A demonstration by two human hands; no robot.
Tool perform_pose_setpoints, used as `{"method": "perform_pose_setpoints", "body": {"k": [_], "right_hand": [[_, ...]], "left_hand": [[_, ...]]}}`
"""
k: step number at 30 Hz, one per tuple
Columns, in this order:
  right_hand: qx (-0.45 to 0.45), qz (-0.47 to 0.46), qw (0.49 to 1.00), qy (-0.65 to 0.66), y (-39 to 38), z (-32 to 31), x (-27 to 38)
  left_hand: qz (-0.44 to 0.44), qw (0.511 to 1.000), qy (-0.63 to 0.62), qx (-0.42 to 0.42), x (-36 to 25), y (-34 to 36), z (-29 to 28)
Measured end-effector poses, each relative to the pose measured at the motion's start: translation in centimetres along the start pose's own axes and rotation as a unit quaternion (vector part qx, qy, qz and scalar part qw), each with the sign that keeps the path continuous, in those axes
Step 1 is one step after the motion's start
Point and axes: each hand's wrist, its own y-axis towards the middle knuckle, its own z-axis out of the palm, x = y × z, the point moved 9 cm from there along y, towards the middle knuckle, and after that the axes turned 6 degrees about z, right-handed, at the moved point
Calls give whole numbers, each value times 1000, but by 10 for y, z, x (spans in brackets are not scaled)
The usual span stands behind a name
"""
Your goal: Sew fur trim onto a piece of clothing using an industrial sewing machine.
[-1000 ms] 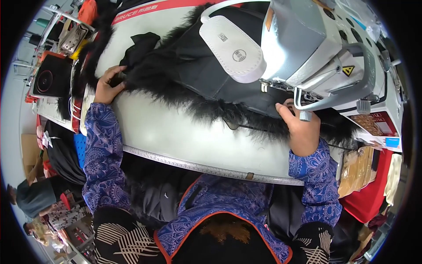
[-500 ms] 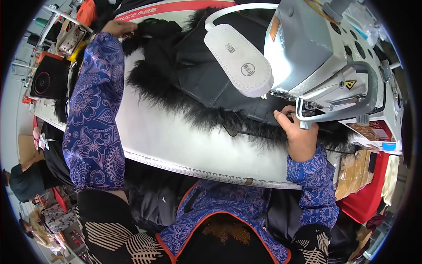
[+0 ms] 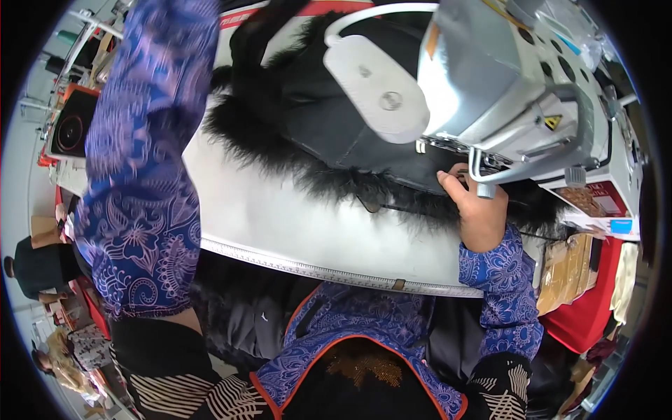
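Observation:
A black fur-trimmed garment (image 3: 336,133) lies spread over the white sewing table (image 3: 280,224), its smooth dark lining upward and shaggy fur along the near edge. My right hand (image 3: 483,210) is by the near fur edge, under the head of a grey-white sewing machine (image 3: 483,77). Its thumb points left and the fingers curl together; something small and dark shows between them, partly behind the machine's wire guard (image 3: 500,185). My left arm, in a blue patterned sleeve (image 3: 147,140), stretches past the top edge, so that hand is out of sight. A dark strip of the garment rises beside it.
A white padded arm (image 3: 381,91) hangs over the garment. A ruler strip (image 3: 315,269) runs along the table's front edge. Brown packets (image 3: 565,273) and a red cloth (image 3: 581,315) are at the right. A black speaker (image 3: 72,126) stands left; a person (image 3: 45,266) is beyond.
My left arm has reached farther away, taking the hand out of the top of the view. Dark material at the far left is pulled upward. My right hand stays nearly in place.

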Motion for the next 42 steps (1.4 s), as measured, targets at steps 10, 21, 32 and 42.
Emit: {"method": "perform_pose_setpoints", "body": {"k": [10, 21, 32, 42], "right_hand": [[43, -92, 983, -150, -3, 0, 12], [92, -42, 988, -117, -2, 17, 9], [51, -84, 976, -195, -3, 15, 16], [9, -112, 980, -165, -2, 5, 18]], "left_hand": [[-2, 757, 654, -2, 138, -13, 260], [18, 623, 781, -47, 193, -1, 260], [84, 650, 754, -43, 182, -3, 259], [8, 660, 747, -80, 185, 4, 257]]}}
